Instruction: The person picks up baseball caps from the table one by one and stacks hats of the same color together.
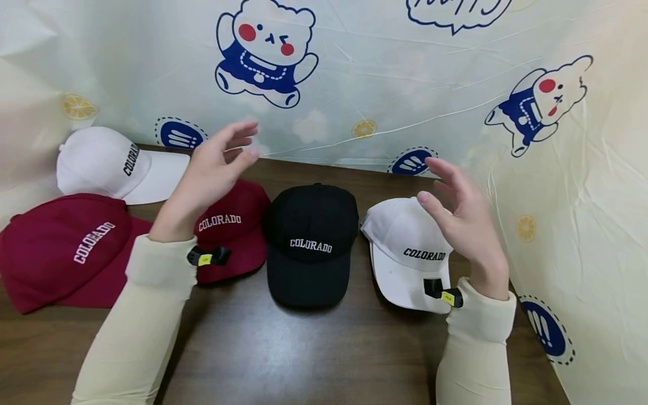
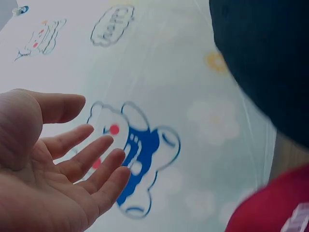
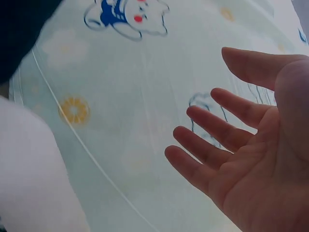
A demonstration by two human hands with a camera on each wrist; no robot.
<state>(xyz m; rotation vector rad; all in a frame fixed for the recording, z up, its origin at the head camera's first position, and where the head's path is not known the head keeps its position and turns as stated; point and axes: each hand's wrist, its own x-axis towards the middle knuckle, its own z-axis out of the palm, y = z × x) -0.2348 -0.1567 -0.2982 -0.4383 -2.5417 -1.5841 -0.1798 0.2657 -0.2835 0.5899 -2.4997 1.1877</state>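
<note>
Both hands are raised over a row of caps and hold nothing. My left hand (image 1: 210, 169) hovers above a dark red cap (image 1: 235, 233), its forearm hiding part of that cap. In the left wrist view the left hand (image 2: 67, 164) has spread, slightly bent fingers. On the right, my right hand (image 1: 463, 216) hangs over a white cap (image 1: 400, 242) and covers its right edge. The right wrist view has the right hand (image 3: 241, 140) with its fingers apart. Between the hands a black cap (image 1: 311, 242) lies brim toward me.
At the left lie another dark red cap (image 1: 61, 253) and, behind it, a white cap (image 1: 101, 163) with its brim pointing right. The caps read COLORADO. A patterned sheet (image 1: 354, 73) hangs along the back and sides of the brown table (image 1: 298, 360).
</note>
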